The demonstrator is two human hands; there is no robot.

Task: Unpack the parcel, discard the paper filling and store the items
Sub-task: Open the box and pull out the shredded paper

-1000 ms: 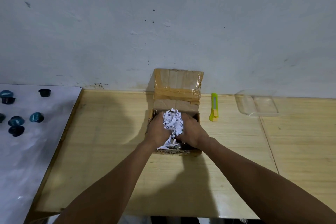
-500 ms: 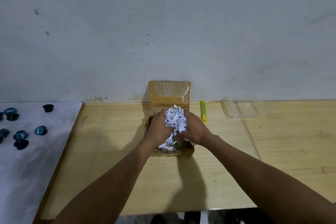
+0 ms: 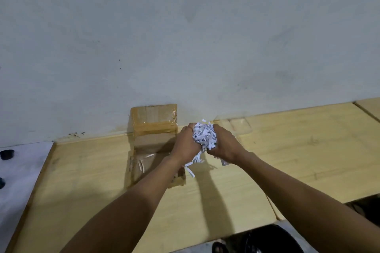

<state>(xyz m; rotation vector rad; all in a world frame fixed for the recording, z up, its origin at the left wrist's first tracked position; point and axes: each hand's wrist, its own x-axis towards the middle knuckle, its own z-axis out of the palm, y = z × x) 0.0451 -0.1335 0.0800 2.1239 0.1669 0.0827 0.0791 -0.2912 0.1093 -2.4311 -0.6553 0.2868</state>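
Note:
A small cardboard parcel (image 3: pixel 153 129) stands open on the wooden table, its taped flap leaning back against the wall. Something clear and shiny shows inside the box (image 3: pixel 144 162). A wad of shredded white paper filling (image 3: pixel 204 136) is held above the table, just right of the box, with loose strips hanging below it. My left hand (image 3: pixel 186 144) grips the wad from the left and my right hand (image 3: pixel 225 144) from the right. Both hands are closed around it.
A clear plastic tray (image 3: pixel 240 127) lies by the wall behind my right hand. Dark capsules (image 3: pixel 7 154) sit on a white sheet at the far left. A black round bin (image 3: pixel 273 240) shows below the table's front edge. The wooden table (image 3: pixel 298 154) runs to the right.
Both hands lifted the paper wad out of the box and carried it to the right. The view swung right and down, bringing the black bin into sight.

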